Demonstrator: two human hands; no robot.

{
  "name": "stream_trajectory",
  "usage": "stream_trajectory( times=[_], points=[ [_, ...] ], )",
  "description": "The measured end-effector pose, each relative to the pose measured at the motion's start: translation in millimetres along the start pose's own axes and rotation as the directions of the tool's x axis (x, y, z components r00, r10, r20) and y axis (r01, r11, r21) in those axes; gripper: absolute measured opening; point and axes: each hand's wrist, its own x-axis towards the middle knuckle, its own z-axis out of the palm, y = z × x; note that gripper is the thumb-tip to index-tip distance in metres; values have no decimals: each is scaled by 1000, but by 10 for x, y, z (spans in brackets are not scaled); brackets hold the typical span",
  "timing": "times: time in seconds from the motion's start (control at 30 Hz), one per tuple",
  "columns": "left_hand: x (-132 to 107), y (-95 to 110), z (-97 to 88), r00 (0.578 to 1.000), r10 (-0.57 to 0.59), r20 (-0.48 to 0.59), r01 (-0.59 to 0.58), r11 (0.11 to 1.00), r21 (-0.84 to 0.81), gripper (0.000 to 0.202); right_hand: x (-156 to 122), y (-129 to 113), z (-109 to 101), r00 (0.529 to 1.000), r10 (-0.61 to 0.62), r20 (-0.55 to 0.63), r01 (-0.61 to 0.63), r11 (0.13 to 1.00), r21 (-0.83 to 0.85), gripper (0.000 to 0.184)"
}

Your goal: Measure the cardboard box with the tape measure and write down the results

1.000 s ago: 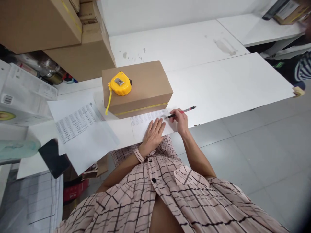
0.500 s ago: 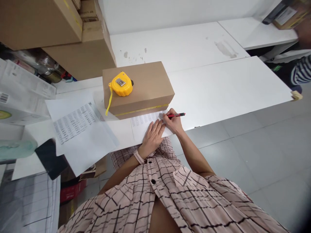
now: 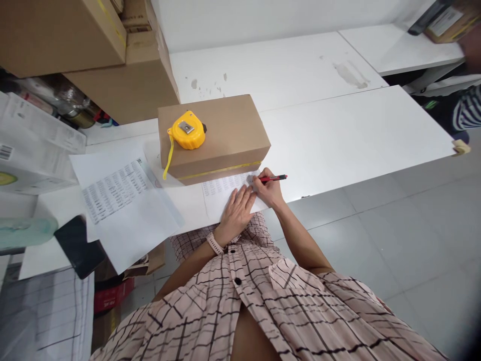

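Note:
My left hand [image 3: 236,210] lies flat, fingers stretched out, on a printed sheet [image 3: 221,191] at the near edge of the white table [image 3: 338,135]. My right hand [image 3: 267,190] is closed round a red and black pen [image 3: 273,178], whose tip touches the same sheet just in front of a brown cardboard box [image 3: 218,133]. A yellow tape measure [image 3: 187,132] sits on top of that box, its strap hanging over the left side.
Another printed sheet [image 3: 120,200] and a black phone [image 3: 77,245] lie to the left. Large cardboard boxes [image 3: 124,75] are stacked at the back left. Another person's striped sleeve [image 3: 468,113] shows at the far right. Grey tiled floor [image 3: 394,240] lies to the right.
My right hand has drawn the pen in toward the box and lowered its tip onto the sheet. My left hand has stayed flat on the paper.

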Motion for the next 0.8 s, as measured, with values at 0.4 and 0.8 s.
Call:
stream_trajectory(
  times=[0.4, 0.8],
  points=[
    [-4, -10, 17, 1000, -7, 10, 7, 1000, -23, 66, -7, -7, 6, 1000, 8, -11, -8, 1000, 8, 29],
    [-12, -11, 3, 1000, 6, 6, -6, 1000, 2, 68, 2, -2, 12, 998, 16, -58, -16, 1000, 8, 29]
  ],
)
